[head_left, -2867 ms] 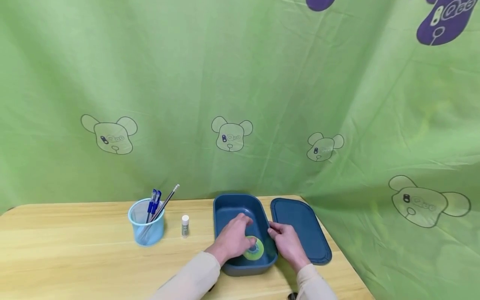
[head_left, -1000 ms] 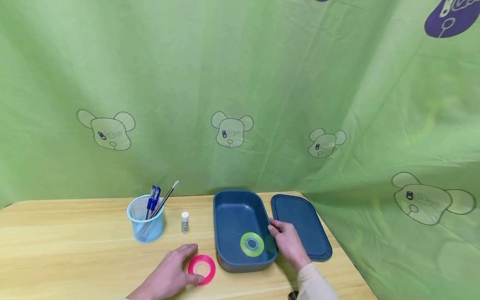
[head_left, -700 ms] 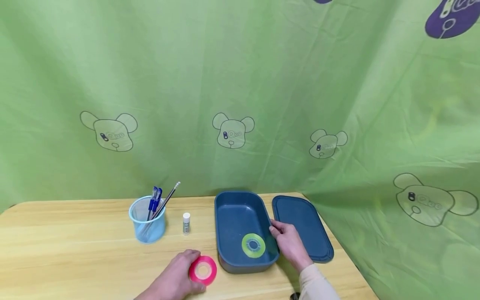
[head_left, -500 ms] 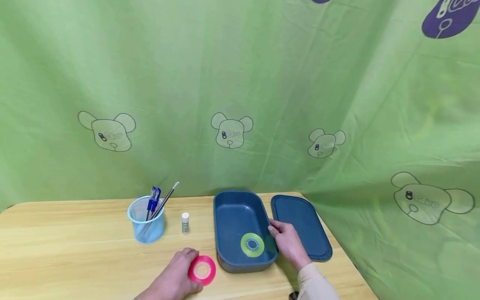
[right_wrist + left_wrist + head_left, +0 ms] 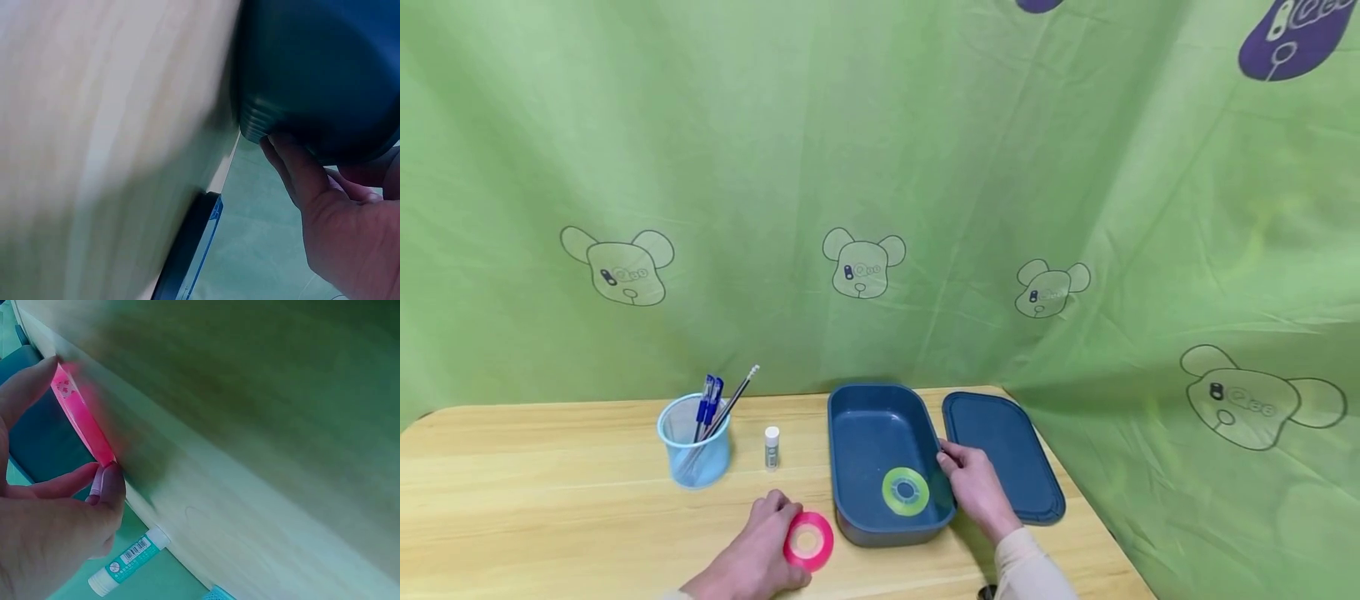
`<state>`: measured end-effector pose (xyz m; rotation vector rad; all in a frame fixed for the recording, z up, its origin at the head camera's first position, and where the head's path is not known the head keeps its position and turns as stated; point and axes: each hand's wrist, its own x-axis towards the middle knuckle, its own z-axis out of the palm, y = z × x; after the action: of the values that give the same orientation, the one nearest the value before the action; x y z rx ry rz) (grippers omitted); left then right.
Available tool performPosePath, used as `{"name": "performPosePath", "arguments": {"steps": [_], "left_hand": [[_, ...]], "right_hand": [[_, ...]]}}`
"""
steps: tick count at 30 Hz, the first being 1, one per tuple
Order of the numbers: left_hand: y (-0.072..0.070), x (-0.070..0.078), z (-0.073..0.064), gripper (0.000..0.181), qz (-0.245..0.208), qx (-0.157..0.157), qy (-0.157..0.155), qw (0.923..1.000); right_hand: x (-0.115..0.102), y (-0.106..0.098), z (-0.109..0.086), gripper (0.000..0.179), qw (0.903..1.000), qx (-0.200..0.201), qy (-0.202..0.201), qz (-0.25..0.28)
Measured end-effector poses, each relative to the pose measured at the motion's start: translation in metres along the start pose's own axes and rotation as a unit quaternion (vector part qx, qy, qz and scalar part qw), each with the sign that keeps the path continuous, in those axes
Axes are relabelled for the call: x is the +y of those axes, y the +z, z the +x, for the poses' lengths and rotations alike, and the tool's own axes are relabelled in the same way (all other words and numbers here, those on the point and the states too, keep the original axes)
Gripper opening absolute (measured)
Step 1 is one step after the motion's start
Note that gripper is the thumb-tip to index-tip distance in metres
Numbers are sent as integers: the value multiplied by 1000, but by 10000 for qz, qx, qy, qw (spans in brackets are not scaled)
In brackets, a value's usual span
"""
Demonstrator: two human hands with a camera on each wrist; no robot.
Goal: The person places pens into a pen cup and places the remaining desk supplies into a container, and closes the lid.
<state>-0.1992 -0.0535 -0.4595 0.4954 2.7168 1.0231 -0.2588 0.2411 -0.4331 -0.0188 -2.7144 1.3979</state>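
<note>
My left hand (image 5: 758, 546) pinches a pink roll of tape (image 5: 826, 540) by its edge, thumb at the near side and fingers at the far side. In the left wrist view this tape roll (image 5: 84, 419) stands out as a bright pink band between thumb and fingertips, close over the wooden table. A dark blue box (image 5: 865, 433) without its lid stands just right of it. Flat inside the box, near the front, lies a green roll of tape (image 5: 889, 492). My right hand (image 5: 977, 487) holds the box's right side, thumb at the rim and fingers against the outer wall (image 5: 312, 81).
Right of the box lies its dark blue lid (image 5: 1000, 454). A white-capped glue stick (image 5: 772, 450) stands upright behind my left hand. Farther left is a light blue mesh pen cup (image 5: 700, 467) with several pens. A green curtain (image 5: 760, 333) borders the table at the back and right.
My left hand has left the green tape roll in the box, moved left to the pink tape roll and taken hold of it. My right hand stays on the box.
</note>
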Motion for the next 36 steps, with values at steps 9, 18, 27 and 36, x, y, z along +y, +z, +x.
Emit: {"name": "performPosePath", "arguments": {"steps": [9, 18, 27, 36], "left_hand": [[1, -3, 3, 70, 40, 21, 67, 10000], [0, -3, 3, 69, 152, 161, 175, 9996], [-8, -2, 0, 71, -209, 199, 54, 9996], [-22, -5, -2, 69, -258, 810, 231, 9961]], "right_hand": [[1, 1, 0, 35, 10000, -3, -21, -33], [0, 2, 0, 36, 9999, -6, -6, -130], [1, 2, 1, 36, 9999, 36, -62, -149], [2, 2, 0, 36, 9999, 18, -6, -160]]}}
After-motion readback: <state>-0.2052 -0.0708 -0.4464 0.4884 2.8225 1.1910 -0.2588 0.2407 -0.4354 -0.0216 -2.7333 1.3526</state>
